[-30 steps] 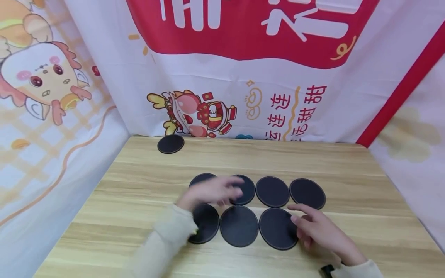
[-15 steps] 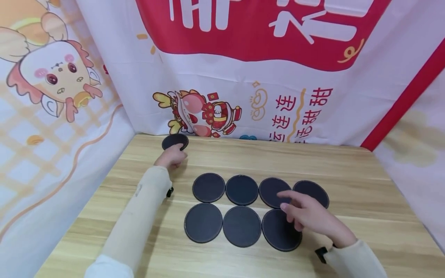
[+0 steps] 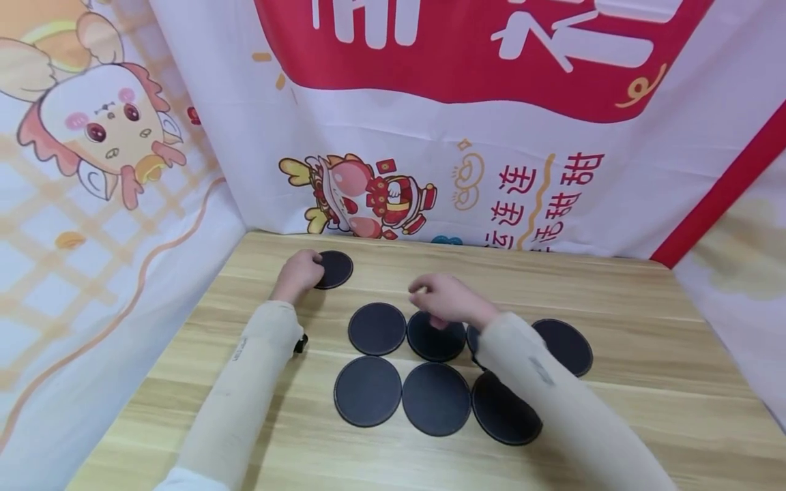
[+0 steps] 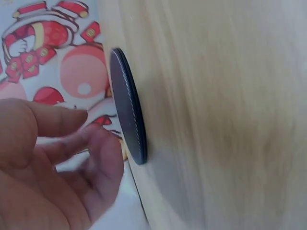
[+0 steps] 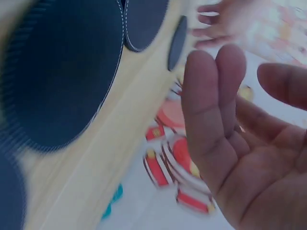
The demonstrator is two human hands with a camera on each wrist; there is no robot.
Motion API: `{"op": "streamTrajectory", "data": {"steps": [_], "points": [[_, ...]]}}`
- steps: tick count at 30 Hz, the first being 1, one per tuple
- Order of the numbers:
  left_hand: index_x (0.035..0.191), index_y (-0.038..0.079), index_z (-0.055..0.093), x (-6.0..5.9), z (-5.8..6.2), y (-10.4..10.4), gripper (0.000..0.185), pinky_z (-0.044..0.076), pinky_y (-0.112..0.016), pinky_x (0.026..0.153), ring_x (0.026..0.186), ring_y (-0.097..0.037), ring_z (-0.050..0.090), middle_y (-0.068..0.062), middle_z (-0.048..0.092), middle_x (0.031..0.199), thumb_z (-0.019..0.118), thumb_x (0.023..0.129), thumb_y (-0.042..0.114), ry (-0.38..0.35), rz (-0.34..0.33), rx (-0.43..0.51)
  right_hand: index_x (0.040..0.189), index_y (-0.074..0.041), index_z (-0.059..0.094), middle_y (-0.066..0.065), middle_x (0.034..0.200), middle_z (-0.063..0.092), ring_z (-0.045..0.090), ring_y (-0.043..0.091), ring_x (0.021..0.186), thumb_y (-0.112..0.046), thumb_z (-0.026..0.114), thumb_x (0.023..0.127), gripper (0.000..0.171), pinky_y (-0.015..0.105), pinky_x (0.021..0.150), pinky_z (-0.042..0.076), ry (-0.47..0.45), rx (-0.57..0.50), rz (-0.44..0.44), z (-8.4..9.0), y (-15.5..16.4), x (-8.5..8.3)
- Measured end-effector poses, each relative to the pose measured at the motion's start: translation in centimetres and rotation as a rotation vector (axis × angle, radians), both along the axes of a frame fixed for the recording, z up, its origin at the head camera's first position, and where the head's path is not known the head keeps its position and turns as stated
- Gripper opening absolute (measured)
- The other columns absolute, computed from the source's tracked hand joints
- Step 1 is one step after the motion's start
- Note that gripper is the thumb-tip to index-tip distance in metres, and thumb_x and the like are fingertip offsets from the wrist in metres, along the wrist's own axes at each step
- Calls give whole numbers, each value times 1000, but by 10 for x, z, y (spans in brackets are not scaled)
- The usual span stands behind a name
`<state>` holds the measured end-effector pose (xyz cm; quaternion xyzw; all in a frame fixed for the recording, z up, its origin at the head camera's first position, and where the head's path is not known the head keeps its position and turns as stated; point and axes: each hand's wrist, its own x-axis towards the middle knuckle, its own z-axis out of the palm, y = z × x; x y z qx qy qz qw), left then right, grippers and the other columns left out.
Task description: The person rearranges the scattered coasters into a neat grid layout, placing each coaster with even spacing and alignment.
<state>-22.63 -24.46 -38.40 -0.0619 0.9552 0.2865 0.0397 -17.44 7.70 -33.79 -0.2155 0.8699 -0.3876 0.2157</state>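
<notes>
Near the table's far left corner lies a round black coaster with light stitching along its rim; its edge looks layered in the left wrist view. My left hand is at the coaster's left side, fingers loosely bent and right by the rim. In the right wrist view a narrow gap shows between those fingers and the coaster. My right hand hovers over the back row, partly covering a black coaster. Nothing shows between its thumb and its fairly straight fingers.
Several black coasters stand edge to edge in two rows, including one at back left and one at front left. My right sleeve crosses over the right-hand ones. A printed cloth hangs along the table's far edge.
My left hand has reached from above the rows to the far coaster, which has slid a little right and nearer. My right hand has moved left and farther out from the rows' right side.
</notes>
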Motion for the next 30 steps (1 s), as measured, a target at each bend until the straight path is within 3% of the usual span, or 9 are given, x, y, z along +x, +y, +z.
{"op": "streamTrajectory", "data": {"steps": [3,6,10,15,18,23,27,30], "points": [[132,-9,56,0,-3,-5,47,44,-56,98,115,-46,53,-33,52,129,48,91,12,-8,71,-106,140,2,55,23,108,66,62,19,56,-18,54,104,41,36,59,59,-42,31,-6,-7,-41,-28],[128,-14,55,0,-7,-6,47,42,-58,100,115,-49,51,-36,49,126,47,91,14,-56,71,-130,146,4,47,25,116,63,64,21,63,-16,53,104,48,37,65,60,-114,44,-39,-16,-73,-51],[123,-17,58,0,-10,-3,46,41,-56,104,116,-48,52,-36,54,128,46,91,14,-86,55,-104,140,4,51,20,98,61,62,23,64,-12,51,103,41,37,64,60,-227,16,-86,-28,-102,-72],[121,-16,60,-2,-13,0,46,42,-55,103,114,-47,54,-33,57,128,46,91,15,-76,78,-86,125,6,57,12,67,52,48,19,51,-12,51,101,30,30,48,47,-404,-74,-146,-40,-126,-82],[122,-15,60,-5,-14,1,46,41,-54,104,114,-46,54,-32,58,128,47,91,16,-70,94,-63,123,9,59,7,60,50,43,15,44,-11,53,99,32,25,41,39,-437,-96,-179,-46,-136,-85],[117,-14,59,-9,-14,-1,42,43,-52,102,108,-43,54,-31,58,123,46,91,16,-53,124,6,122,9,57,6,57,51,42,14,41,-8,55,96,31,24,40,38,-438,-144,-245,-55,-146,-90],[107,-11,58,-10,-14,-8,31,50,-43,83,93,-37,56,-28,59,112,45,89,11,-28,183,88,125,4,53,10,64,55,49,16,46,-9,55,99,29,25,42,43,-494,-243,-298,-60,-149,-95],[116,-13,59,-12,-13,-13,33,56,-35,71,83,-32,63,-30,59,118,49,92,8,-21,222,207,123,-1,55,14,73,60,52,16,48,-10,55,101,24,25,43,45,-500,-347,-408,-61,-151,-98]]}}
